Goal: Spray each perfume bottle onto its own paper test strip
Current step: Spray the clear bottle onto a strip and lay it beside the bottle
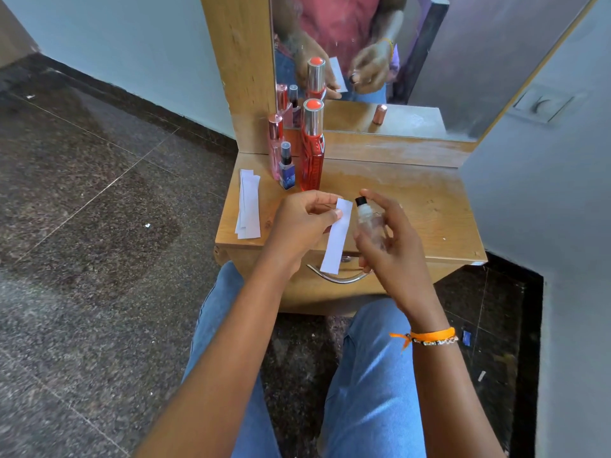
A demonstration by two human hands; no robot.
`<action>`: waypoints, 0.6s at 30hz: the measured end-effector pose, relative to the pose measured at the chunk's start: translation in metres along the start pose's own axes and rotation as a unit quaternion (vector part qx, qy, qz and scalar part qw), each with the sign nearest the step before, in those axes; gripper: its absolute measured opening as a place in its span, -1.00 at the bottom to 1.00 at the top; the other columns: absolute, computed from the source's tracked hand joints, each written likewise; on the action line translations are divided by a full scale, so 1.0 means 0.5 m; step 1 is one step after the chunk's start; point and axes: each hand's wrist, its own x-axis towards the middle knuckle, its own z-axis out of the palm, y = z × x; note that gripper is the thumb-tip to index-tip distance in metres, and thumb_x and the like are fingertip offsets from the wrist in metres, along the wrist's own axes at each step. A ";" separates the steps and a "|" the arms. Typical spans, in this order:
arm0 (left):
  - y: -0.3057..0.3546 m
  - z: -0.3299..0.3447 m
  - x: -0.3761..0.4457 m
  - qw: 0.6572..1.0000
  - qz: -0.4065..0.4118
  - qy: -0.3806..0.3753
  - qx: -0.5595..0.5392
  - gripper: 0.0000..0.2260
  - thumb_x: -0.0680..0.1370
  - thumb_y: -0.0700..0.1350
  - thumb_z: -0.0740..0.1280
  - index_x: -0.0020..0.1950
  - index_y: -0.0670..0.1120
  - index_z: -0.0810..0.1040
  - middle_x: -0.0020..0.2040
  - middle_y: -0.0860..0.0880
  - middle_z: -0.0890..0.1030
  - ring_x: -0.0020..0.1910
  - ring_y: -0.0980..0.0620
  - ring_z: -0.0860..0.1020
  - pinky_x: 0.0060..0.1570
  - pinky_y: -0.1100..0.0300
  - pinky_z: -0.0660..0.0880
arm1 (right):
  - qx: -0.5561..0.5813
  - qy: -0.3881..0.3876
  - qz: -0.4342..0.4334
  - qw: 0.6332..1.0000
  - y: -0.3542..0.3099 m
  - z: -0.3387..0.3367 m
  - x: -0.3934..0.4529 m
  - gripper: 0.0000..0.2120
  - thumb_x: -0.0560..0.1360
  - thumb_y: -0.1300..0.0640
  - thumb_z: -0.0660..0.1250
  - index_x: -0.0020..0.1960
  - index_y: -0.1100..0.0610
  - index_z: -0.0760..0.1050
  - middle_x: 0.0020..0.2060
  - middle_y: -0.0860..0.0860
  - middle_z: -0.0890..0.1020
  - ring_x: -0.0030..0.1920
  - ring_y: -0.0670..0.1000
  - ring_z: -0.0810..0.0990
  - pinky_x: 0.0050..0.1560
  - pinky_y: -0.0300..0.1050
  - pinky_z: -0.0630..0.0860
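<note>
My left hand (pixel 302 223) pinches the top of a white paper strip (pixel 337 241), which hangs down over the table's front edge. My right hand (pixel 386 236) grips a small clear bottle (pixel 367 219) with a black nozzle, index finger on top, the nozzle a short way right of the strip. At the back left of the wooden table (pixel 413 206) stand a tall red bottle (pixel 311 153), a slim pink bottle (pixel 275 147) and a small blue bottle (pixel 286 170). A few spare white strips (pixel 248 206) lie at the table's left edge.
A mirror (pixel 429 61) rises behind the table, with a wooden panel to its left. A copper-coloured cap (pixel 379 114) shows in the mirror. A metal drawer handle (pixel 340 277) curves below the table's front edge. My knees in blue jeans are just in front of the drawer.
</note>
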 end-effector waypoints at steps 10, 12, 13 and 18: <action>0.008 -0.001 0.004 1.000 -0.007 -0.001 0.012 -0.87 0.45 -0.25 0.41 -0.02 -0.12 0.64 -0.22 0.02 0.63 -0.21 0.13 0.58 -0.30 0.43 0.50 | -0.240 0.018 -0.074 0.968 0.017 0.023 0.018 -0.45 0.35 0.32 0.42 0.27 0.00 0.41 0.09 0.04 0.56 -0.08 0.08 0.55 -0.12 -0.04 0.51; 0.008 -0.001 0.002 1.000 -0.008 -0.001 0.013 -0.88 0.46 -0.26 0.41 -0.04 -0.11 0.64 -0.22 0.03 0.63 -0.23 0.15 0.58 -0.32 0.45 0.50 | -0.245 0.023 -0.077 0.966 0.018 0.024 0.018 -0.46 0.35 0.32 0.42 0.27 0.01 0.41 0.09 0.04 0.56 -0.07 0.09 0.55 -0.13 -0.06 0.50; 0.008 -0.001 0.002 1.000 -0.009 -0.001 0.012 -0.88 0.46 -0.26 0.41 -0.04 -0.11 0.64 -0.22 0.03 0.63 -0.23 0.16 0.58 -0.32 0.45 0.50 | -0.246 0.023 -0.077 0.966 0.018 0.024 0.017 -0.46 0.35 0.32 0.42 0.27 0.02 0.41 0.08 0.04 0.56 -0.07 0.09 0.55 -0.14 -0.06 0.50; 0.004 -0.001 0.004 1.000 -0.019 -0.001 0.015 -0.84 0.45 -0.25 0.41 0.02 -0.14 0.63 -0.19 0.03 0.63 -0.15 0.11 0.61 -0.17 0.32 0.57 | -0.253 0.030 -0.074 0.964 0.021 0.023 0.017 -0.49 0.38 0.30 0.40 0.29 0.04 0.41 0.09 0.03 0.56 -0.06 0.07 0.54 -0.17 -0.15 0.41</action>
